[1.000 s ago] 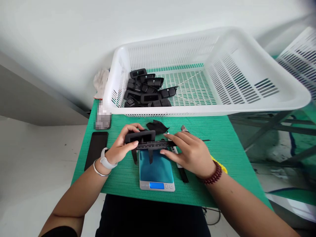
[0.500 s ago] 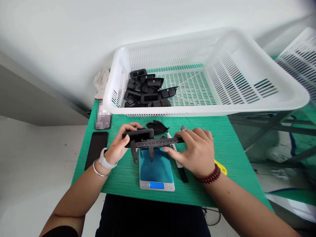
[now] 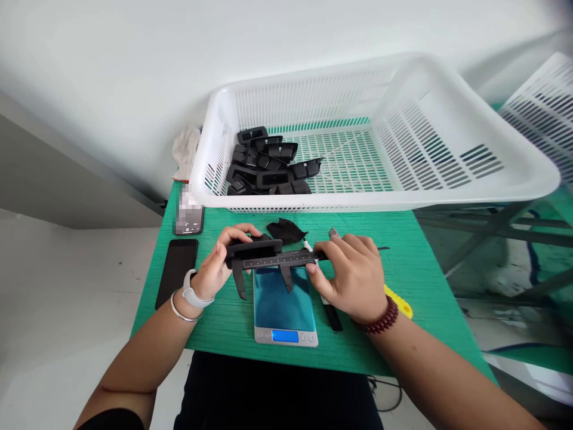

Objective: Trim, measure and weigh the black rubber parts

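My left hand [image 3: 219, 263] grips one end of a black plastic part [image 3: 255, 248], shaped like a shallow oblong frame with a rim. Closed around the beam of a black caliper [image 3: 295, 258] is my right hand [image 3: 351, 275]. The caliper lies along the near side of the part, its long jaws apart and pointing down toward me. Whether the jaws touch the part I cannot tell. Below both hands sits a small digital scale [image 3: 284, 304] with a blue plate and a lit display.
A white basket [image 3: 380, 200] at the back holds several black parts [image 3: 273, 161]. On the green mat [image 3: 215, 325] lie two phones [image 3: 176, 272], a black scrap [image 3: 286, 231], a marker [image 3: 332, 316] and a yellow-handled tool [image 3: 400, 301]. A glove [image 3: 185, 152] rests beside the basket.
The caliper's jaws have spread wider, the sliding jaw moving right. The black part has come slightly down and toward me in my left hand.
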Demonstrator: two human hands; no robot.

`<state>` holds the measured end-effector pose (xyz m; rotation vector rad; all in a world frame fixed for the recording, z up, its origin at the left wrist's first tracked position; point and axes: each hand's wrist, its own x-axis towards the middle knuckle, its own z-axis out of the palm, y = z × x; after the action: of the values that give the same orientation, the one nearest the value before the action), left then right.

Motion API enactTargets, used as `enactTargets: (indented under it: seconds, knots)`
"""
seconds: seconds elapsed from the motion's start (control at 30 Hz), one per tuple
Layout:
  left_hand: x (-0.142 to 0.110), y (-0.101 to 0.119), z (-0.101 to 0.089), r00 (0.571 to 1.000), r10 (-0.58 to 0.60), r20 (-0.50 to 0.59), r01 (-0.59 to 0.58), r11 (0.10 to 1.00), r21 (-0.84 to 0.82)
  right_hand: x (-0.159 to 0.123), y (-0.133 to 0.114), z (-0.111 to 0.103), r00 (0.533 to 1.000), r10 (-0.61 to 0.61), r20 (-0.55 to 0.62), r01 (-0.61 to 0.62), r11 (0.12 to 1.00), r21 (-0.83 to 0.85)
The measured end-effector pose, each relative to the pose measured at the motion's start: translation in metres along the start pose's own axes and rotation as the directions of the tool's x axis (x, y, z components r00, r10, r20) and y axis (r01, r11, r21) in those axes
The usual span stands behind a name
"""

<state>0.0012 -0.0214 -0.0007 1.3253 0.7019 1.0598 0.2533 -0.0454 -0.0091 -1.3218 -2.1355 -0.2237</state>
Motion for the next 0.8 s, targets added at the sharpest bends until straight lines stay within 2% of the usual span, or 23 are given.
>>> enactTargets:
  seconds: [0.13,0.3,0.43,0.8]
  knots:
    - [-0.0005,-0.0008,-0.0017,1.0,-0.01,0.009,0.01,0.999,-0.038,0.0012,-0.0008,-0.0022,0.998,-0.017,0.054,0.017,1.0,0.003]
    - [0.0012,0.0001,-0.0014,0.998,0.028,-0.048,-0.025,0.998,0.052,0.0012,-0.0015,-0.0019,0.995,-0.023,0.095,0.023,1.0,0.008]
    - [0.0019,0.0009,-0.0007,0.998,0.029,-0.056,-0.026,0.999,0.048,0.0004,-0.0011,-0.0012,0.992,-0.029,0.12,0.028,1.0,0.014]
    - [0.0033,0.0018,0.0,0.999,0.009,-0.048,-0.009,1.0,0.002,0.0018,-0.001,-0.0027,0.992,-0.059,0.11,0.06,0.998,0.001]
